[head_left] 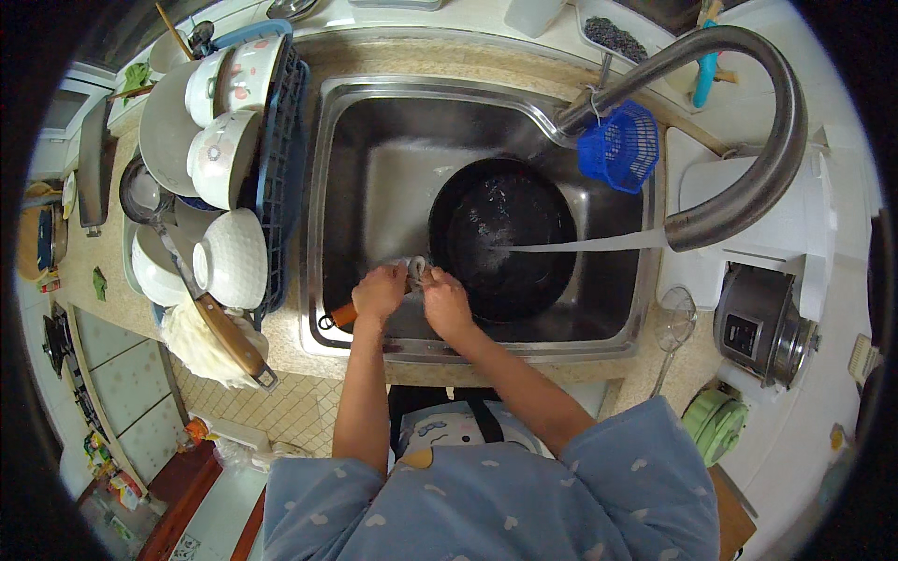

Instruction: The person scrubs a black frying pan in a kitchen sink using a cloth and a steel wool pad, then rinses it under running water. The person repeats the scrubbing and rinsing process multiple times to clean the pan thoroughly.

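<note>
A black frying pan (pixel 505 238) with water in it lies in the steel sink (pixel 374 140). Its orange-brown handle (pixel 342 315) points to the near left, partly hidden under my left hand. My left hand (pixel 382 292) and my right hand (pixel 445 299) meet at the pan's near-left rim, fingers closed. Between their fingertips is a small, crumpled-looking grey-white item (pixel 416 268), mostly covered, its kind unclear. From the curved faucet (pixel 739 187) on the right, a stream of water (pixel 580 245) runs into the pan.
Left of the sink stands a blue dish rack (pixel 281 178) full of white bowls (pixel 231 257), with a wooden-handled utensil (pixel 224 332) across its front. A blue basket (pixel 619 145) hangs at the faucet base. On the right are a strainer (pixel 676 313) and a dark cooker (pixel 748 323).
</note>
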